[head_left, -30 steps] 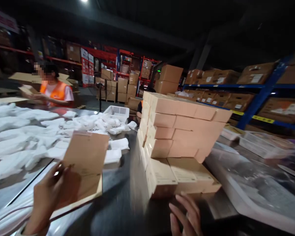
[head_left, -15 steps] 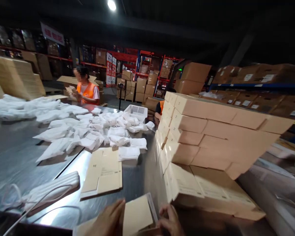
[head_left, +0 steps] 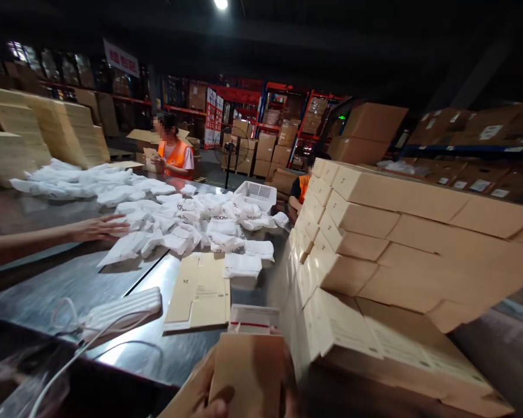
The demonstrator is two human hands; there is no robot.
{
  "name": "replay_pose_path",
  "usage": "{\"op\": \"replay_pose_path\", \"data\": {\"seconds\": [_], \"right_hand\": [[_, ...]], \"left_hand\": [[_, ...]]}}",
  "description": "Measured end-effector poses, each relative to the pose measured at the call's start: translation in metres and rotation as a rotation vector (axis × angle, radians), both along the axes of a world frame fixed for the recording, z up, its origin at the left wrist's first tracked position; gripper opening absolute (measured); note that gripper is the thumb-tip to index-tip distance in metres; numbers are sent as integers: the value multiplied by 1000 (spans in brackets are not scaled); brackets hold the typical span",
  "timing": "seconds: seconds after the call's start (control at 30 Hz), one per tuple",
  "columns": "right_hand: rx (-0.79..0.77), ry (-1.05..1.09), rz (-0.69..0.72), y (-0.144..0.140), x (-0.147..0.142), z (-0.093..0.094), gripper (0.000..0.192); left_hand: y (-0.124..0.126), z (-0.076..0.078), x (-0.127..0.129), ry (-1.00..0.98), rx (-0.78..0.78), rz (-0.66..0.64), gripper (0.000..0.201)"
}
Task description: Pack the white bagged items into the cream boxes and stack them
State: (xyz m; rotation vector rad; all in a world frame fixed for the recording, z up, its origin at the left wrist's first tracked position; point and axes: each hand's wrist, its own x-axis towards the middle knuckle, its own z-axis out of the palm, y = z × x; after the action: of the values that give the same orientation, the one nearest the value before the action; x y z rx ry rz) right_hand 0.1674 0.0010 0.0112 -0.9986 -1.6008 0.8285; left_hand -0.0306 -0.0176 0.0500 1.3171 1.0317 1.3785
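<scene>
Both hands hold a small cardboard box (head_left: 246, 371) low in the middle of the view. My left hand (head_left: 200, 386) wraps its left side, thumb on the near face. My right hand (head_left: 290, 371) grips its right side, its fingers partly hidden behind the box. A pale, partly see-through piece with a red line (head_left: 253, 319) stands out at the box's far end; I cannot tell whether it is a flap or a bag. Just beyond lie flat, unfolded cartons (head_left: 207, 293) on the metal table (head_left: 126, 348).
White plastic packets (head_left: 218, 223) are heaped across the table, with a co-worker's hand (head_left: 100, 227) at their left. A power strip (head_left: 122, 310) with cables lies front left. Stacked cartons (head_left: 366, 215) rise at right. A white basket (head_left: 257, 194) and two people in orange vests (head_left: 178, 158) are farther back.
The box has turned more upright, with its pale end pointing away, and my hands now clasp both its sides. A co-worker's arm has entered from the left. The view has shifted left.
</scene>
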Motion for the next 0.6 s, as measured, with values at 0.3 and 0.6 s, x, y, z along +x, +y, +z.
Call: {"op": "replay_pose_path", "data": {"seconds": [0.3,0.6], "right_hand": [[76,205,-150,23,-18,26,36],[697,-507,-62,34,-37,119,25]], "left_hand": [[22,-29,21,-254,-5,274,67],[9,-8,40,284,356,407,41]]}}
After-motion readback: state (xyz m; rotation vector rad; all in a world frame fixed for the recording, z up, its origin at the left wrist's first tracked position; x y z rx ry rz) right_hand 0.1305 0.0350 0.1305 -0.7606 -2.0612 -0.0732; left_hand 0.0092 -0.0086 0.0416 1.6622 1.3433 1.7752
